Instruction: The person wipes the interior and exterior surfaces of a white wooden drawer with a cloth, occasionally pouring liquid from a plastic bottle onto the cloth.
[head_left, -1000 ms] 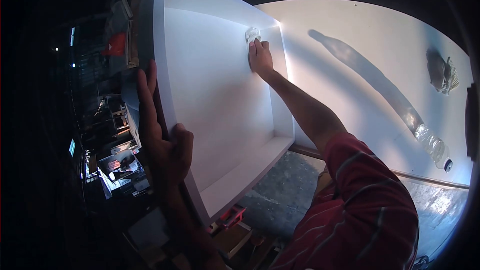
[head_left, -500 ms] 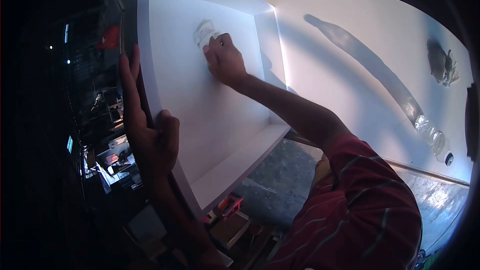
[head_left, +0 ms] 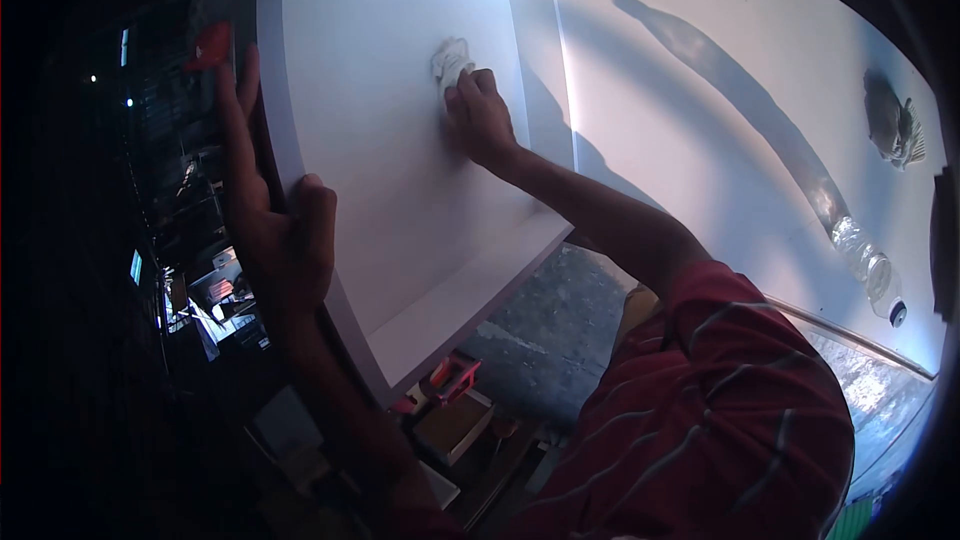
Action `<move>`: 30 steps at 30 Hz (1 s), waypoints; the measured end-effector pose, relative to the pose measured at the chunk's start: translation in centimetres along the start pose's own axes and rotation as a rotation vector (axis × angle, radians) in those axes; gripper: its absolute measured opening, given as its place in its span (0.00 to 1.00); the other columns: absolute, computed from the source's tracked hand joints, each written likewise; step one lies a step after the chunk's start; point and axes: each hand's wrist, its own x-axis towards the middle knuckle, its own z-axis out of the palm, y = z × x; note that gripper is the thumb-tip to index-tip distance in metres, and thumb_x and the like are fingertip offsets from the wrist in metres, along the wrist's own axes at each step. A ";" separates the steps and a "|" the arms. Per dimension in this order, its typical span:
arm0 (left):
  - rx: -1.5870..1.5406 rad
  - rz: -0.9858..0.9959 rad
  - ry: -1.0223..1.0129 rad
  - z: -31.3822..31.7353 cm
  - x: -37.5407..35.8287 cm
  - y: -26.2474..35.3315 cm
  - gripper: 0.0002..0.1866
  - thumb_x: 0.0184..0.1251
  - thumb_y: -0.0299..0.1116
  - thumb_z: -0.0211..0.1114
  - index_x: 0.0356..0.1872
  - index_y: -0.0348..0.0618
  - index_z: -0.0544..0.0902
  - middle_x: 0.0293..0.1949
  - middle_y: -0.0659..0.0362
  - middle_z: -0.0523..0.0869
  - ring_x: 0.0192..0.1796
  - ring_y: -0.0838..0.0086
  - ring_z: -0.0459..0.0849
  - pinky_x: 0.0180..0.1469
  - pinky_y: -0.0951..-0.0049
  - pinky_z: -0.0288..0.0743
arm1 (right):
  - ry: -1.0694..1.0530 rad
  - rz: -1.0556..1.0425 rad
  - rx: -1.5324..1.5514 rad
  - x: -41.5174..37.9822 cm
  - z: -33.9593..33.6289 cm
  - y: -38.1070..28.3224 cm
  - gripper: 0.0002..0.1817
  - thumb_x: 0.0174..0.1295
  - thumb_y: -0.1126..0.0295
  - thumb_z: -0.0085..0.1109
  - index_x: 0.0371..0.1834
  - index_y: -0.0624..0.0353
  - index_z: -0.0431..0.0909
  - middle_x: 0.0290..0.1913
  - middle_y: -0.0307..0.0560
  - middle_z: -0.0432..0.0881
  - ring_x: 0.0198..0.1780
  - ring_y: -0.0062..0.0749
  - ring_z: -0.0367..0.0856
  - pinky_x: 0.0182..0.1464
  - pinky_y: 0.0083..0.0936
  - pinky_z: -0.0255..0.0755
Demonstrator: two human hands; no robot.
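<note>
A white open box (head_left: 400,240), shallow like a drawer, stands tilted in front of me with its inside facing me. My left hand (head_left: 285,230) grips its left wall, the thumb over the rim and the fingers stretched along the outer side. Inside the box, my right hand (head_left: 485,118) is closed around a crumpled white cloth (head_left: 452,58). The cloth is pressed against the flat inner panel, towards its upper right; part of it is hidden in my fist.
To the right, a white table (head_left: 640,110) bears a clear plastic bottle (head_left: 868,265) lying on its side and a crumpled piece of cloth (head_left: 905,135). Below the box are a red container (head_left: 452,378) and a brown carton (head_left: 452,430) on the floor side.
My right hand has moved the cloth to the right across the inner panel. The box and my left hand appear slightly further left and higher in view.
</note>
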 end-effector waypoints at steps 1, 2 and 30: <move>-0.012 0.021 0.013 0.1 0.3 0.3 0.44 0.50 0.29 0.49 0.74 0.41 0.49 0.70 0.47 0.63 0.71 0.56 0.63 0.71 0.53 0.55 | -0.170 -0.054 0.093 -1.0 -1.1 -3.6 0.11 0.66 0.69 0.50 0.48 0.63 0.69 0.45 0.57 0.69 0.42 0.54 0.74 0.42 0.43 0.70; -0.026 0.037 0.022 0.3 0.2 0.3 0.45 0.46 0.25 0.48 0.73 0.40 0.50 0.70 0.46 0.63 0.71 0.57 0.63 0.72 0.54 0.53 | -0.247 -0.240 0.192 -2.1 -2.0 -5.9 0.11 0.63 0.72 0.53 0.47 0.60 0.70 0.45 0.55 0.70 0.42 0.52 0.74 0.42 0.41 0.70; 0.185 0.134 0.025 0.1 -0.1 -0.8 0.43 0.48 0.25 0.49 0.74 0.48 0.55 0.70 0.55 0.65 0.67 0.66 0.70 0.65 0.64 0.65 | -1.542 0.030 -0.719 -5.3 -10.0 4.3 0.16 0.59 0.62 0.47 0.39 0.65 0.77 0.33 0.59 0.81 0.45 0.49 0.81 0.47 0.42 0.72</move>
